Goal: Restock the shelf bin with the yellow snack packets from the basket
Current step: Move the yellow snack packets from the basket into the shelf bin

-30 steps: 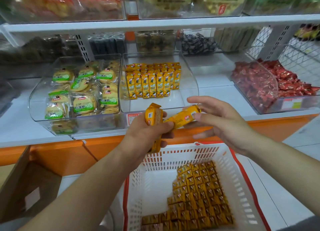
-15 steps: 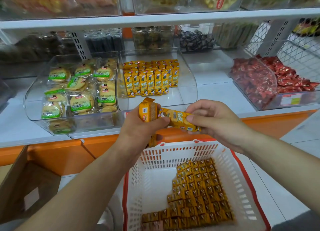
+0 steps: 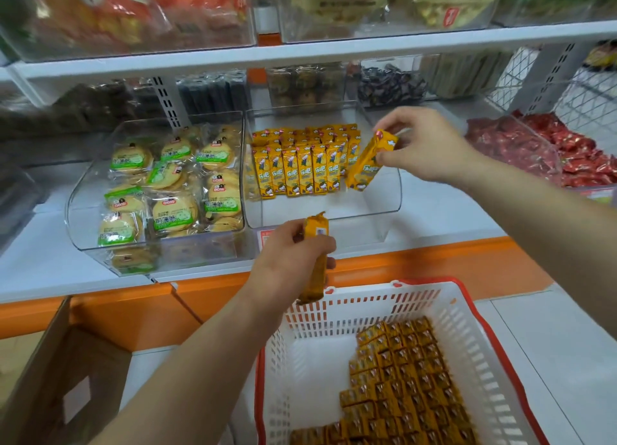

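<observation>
Fingers (image 3: 400, 119) of the right hand (image 3: 424, 147) are curled in a pinch on the top end of one yellow packet (image 3: 365, 164). It hangs tilted inside the clear shelf bin (image 3: 384, 207), just right of the standing rows (image 3: 300, 167) of the same snack. The left hand (image 3: 293, 261) is wrapped round a spare packet (image 3: 315, 261), perhaps more than one, though I cannot tell the count. It holds this upright in front of the bin and above the basket (image 3: 467, 327). To my eye the job now is to stand the tilted packet straight, printed face forward, bottom edge on the bin floor and flush against the end of the front row. It would be best to let go only once it leans on its neighbour, since such slim packets look likely to topple. The rows fill the bin's back left part, leaving bare floor at the front and right. The white, red-rimmed basket holds many more yellow packets (image 3: 407, 378) packed on end along its right side, so the restock looks far from finished. Left of the bin, a second bin (image 3: 86, 210) holds round biscuits (image 3: 173, 210) in green-labelled wrappers, and off to the right a third bin (image 3: 597, 195) holds red sweets (image 3: 584, 157).
</observation>
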